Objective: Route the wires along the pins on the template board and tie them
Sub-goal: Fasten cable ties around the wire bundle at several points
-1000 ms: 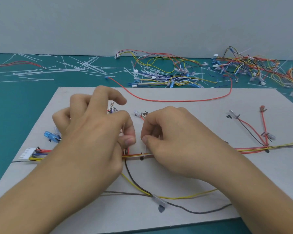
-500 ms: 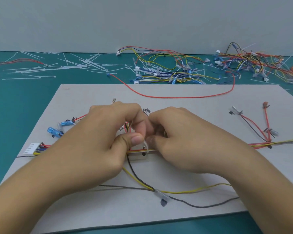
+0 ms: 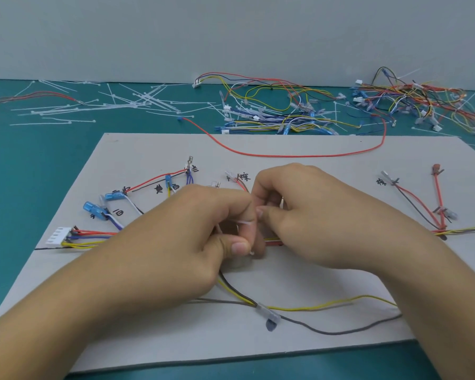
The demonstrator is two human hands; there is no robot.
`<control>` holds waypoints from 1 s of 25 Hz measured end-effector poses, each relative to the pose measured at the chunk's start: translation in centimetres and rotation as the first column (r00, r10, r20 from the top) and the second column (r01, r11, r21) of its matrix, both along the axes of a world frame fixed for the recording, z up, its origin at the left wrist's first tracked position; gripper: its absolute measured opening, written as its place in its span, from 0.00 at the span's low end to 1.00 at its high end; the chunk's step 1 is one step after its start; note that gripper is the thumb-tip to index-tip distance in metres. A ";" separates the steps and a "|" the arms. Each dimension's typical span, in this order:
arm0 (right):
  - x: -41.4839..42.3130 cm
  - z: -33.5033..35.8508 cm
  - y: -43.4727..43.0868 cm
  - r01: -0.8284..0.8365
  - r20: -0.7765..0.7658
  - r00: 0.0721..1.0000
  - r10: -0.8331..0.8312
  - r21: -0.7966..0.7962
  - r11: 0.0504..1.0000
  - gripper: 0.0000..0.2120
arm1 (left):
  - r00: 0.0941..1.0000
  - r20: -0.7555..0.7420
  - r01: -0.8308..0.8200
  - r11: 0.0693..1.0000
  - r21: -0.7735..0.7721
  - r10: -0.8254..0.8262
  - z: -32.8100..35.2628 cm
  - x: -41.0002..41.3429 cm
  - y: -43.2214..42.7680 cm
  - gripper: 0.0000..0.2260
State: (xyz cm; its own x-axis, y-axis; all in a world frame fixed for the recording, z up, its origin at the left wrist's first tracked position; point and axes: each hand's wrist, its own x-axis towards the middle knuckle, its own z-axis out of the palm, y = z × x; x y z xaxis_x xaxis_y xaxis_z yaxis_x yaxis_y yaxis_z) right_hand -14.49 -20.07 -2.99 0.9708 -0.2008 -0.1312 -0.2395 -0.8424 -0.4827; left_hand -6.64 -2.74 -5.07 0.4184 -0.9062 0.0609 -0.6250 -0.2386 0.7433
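Left hand [image 3: 192, 237] and right hand [image 3: 313, 215] have met; their fingers [image 3: 237, 246] now pinch a thin white plastic cable tie [image 3: 244, 222] around the coloured wires [image 3: 272, 241], so tying probably starts.

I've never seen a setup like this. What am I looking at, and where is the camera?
There is no machine here. These are a person's two bare hands, filmed by a camera worn on the head that looks forward and down. The grey template board lies on a teal table. Coloured wires run across it from a white connector at the left. The left hand and right hand meet in the middle. Both pinch a thin white cable tie at the wire bundle, apparently to bind it. Behind the board lie loose cable ties and a heap of spare wires.
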 end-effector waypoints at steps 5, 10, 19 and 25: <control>-0.1 0.1 0.6 -0.024 -0.022 0.999 0.024 -0.009 1.000 0.07 | 0.999 -0.018 0.029 0.999 -0.016 -0.029 0.1 0.0 0.1 0.06; -0.2 0.1 0.7 -0.037 -0.026 0.999 0.036 -0.007 0.999 0.04 | 0.999 -0.050 0.000 0.998 -0.057 -0.002 -0.4 -0.1 -0.2 0.03; -0.3 0.2 0.4 -0.046 -0.032 0.998 0.046 -0.009 0.999 0.06 | 0.987 -0.136 -0.104 0.983 -0.148 0.084 -0.3 0.4 -0.1 0.06; -0.2 0.0 -0.3 -0.047 -0.033 0.998 0.047 0.021 0.999 0.05 | 0.991 -0.048 -0.127 0.987 -0.100 0.123 0.1 0.7 0.5 0.07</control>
